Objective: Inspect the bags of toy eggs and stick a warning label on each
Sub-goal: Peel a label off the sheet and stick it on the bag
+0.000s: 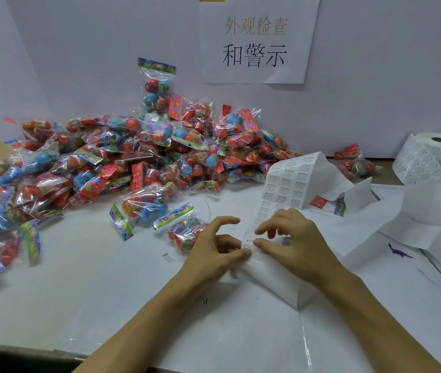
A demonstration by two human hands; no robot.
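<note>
A long strip of white warning labels runs from the back right down to my hands at the table's middle. My left hand pinches the strip's near end between thumb and curled fingers. My right hand pinches a small label at the strip's lower edge with thumb and forefinger. A clear bag of red and blue toy eggs lies just left of my left hand. A big heap of such bags fills the table's back left.
A roll of labels stands at the far right, with loose backing paper trailing in front of it. A lone bag lies behind the strip. A paper sign hangs on the back wall. White sheets cover the table.
</note>
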